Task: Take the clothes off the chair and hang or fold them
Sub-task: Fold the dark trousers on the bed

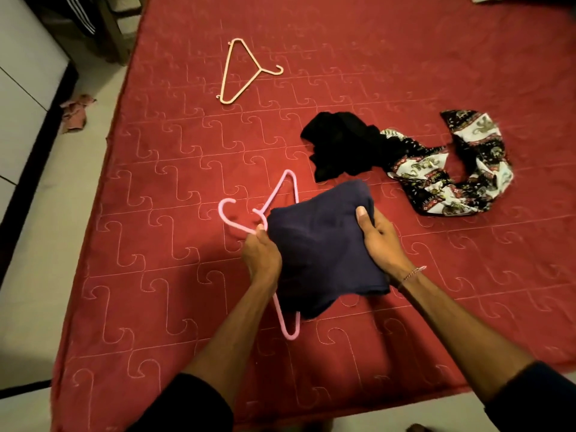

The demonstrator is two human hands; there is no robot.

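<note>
A dark navy garment [321, 244] is draped over a pink hanger [280, 194] above the red bed. My left hand [260, 255] grips the pink hanger at its neck, just below the hook, and touches the cloth's left edge. My right hand [378, 240] grips the garment's right side, thumb on top. A crumpled black garment [338, 145] lies just beyond, touching a patterned black-and-white cloth [452, 173] to its right. A beige hanger [243, 71] lies flat farther back on the bed.
The red quilted bed cover [156, 213] fills most of the view. A chair leg and dark striped fabric [84, 20] show at the top left. A pinkish rag [76, 112] lies on the floor beside white cabinet fronts [21, 98].
</note>
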